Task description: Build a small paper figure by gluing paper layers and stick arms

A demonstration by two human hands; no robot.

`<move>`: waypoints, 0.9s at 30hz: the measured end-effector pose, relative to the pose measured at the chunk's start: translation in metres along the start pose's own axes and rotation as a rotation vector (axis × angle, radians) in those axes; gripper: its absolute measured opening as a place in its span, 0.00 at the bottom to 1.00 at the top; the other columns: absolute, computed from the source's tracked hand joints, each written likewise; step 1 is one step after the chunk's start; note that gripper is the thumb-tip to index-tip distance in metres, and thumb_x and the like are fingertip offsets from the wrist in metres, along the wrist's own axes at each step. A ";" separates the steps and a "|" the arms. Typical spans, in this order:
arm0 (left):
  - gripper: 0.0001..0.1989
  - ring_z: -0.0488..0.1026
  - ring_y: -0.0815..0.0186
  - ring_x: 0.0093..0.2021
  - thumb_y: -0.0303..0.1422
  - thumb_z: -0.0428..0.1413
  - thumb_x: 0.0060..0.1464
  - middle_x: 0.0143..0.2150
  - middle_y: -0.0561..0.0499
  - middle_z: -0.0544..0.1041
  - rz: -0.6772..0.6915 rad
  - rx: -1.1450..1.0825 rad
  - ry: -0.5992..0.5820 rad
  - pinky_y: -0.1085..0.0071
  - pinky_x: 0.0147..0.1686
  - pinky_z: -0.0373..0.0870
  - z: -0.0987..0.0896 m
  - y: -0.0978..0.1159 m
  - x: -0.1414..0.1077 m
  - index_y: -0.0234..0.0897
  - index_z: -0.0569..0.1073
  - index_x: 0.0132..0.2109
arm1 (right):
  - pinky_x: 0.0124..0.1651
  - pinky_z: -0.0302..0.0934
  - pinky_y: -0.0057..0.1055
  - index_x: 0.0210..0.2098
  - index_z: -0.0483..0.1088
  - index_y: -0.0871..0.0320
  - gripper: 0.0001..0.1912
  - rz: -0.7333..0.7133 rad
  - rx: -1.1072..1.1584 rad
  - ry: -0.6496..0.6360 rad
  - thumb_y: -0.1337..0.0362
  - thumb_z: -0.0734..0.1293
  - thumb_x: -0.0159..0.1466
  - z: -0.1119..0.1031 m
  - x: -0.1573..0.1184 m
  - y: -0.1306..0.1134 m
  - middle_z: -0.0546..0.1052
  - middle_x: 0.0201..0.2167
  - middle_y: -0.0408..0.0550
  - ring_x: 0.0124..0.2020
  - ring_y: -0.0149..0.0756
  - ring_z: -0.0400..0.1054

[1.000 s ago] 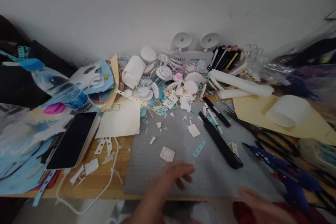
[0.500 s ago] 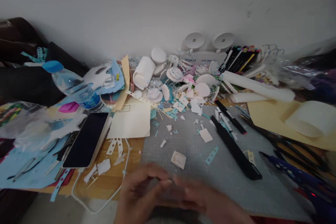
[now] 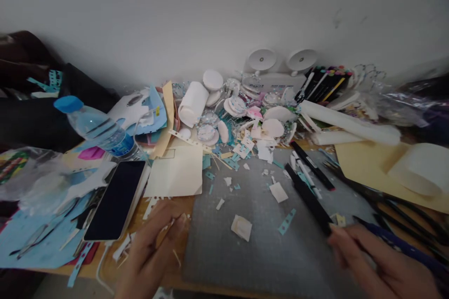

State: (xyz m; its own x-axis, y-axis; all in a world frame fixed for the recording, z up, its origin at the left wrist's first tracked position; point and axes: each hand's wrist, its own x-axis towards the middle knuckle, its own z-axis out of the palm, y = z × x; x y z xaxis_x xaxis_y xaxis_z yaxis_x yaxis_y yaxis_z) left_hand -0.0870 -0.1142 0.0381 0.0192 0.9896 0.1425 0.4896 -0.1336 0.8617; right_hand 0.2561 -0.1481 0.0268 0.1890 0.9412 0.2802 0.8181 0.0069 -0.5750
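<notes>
My left hand (image 3: pixel 152 245) is above the wooden table edge, left of the grey cutting mat (image 3: pixel 259 266). Its thumb and index finger are pinched together; anything between them is too small to make out. At the right, my right hand (image 3: pixel 375 257) has its fingers closed on the lower end of a black utility knife (image 3: pixel 310 198), which lies slanted over the mat. Between my hands, a small cream paper square (image 3: pixel 242 228) lies on the mat. A punched blue paper strip (image 3: pixel 287 222) and a smaller white paper piece (image 3: pixel 278 192) are nearer the knife.
A phone (image 3: pixel 115 201) and a tilted water bottle (image 3: pixel 100 126) are at the left. White discs and paper scraps are heaped along the wall. Black-handled scissors (image 3: pixel 403 215), a black pen (image 3: pixel 312 165) and a white roll (image 3: pixel 423 168) lie at the right.
My hands were together at the mat's front edge and have moved apart. The left went left; the right went right and took hold of the utility knife.
</notes>
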 end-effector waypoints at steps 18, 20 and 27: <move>0.03 0.74 0.65 0.34 0.27 0.63 0.51 0.31 0.51 0.77 -0.016 -0.232 0.108 0.75 0.34 0.73 -0.011 -0.016 -0.025 0.41 0.79 0.32 | 0.47 0.69 0.41 0.51 0.69 0.59 0.15 -0.288 -0.329 -0.629 0.58 0.65 0.69 0.148 0.153 -0.090 0.73 0.49 0.51 0.45 0.38 0.71; 0.02 0.74 0.66 0.35 0.29 0.63 0.51 0.32 0.51 0.76 -0.074 -0.247 0.136 0.76 0.35 0.72 -0.013 -0.018 -0.031 0.41 0.78 0.32 | 0.47 0.69 0.41 0.51 0.69 0.59 0.14 -0.275 -0.291 -0.618 0.58 0.65 0.69 0.150 0.155 -0.091 0.73 0.49 0.51 0.45 0.38 0.71; 0.08 0.70 0.66 0.34 0.38 0.63 0.53 0.32 0.52 0.74 -0.223 -0.322 0.230 0.76 0.34 0.69 -0.010 -0.014 -0.041 0.40 0.75 0.31 | 0.33 0.61 0.30 0.36 0.73 0.58 0.10 -0.207 0.096 -0.359 0.57 0.66 0.66 0.132 0.148 -0.086 0.70 0.23 0.40 0.26 0.31 0.65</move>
State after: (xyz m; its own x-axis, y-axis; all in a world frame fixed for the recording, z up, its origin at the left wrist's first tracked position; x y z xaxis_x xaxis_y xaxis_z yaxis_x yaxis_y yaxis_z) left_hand -0.1035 -0.1532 0.0246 -0.2681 0.9633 0.0097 0.1627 0.0354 0.9860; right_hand 0.1422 0.0356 0.0165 -0.1893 0.9744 0.1217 0.7617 0.2239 -0.6080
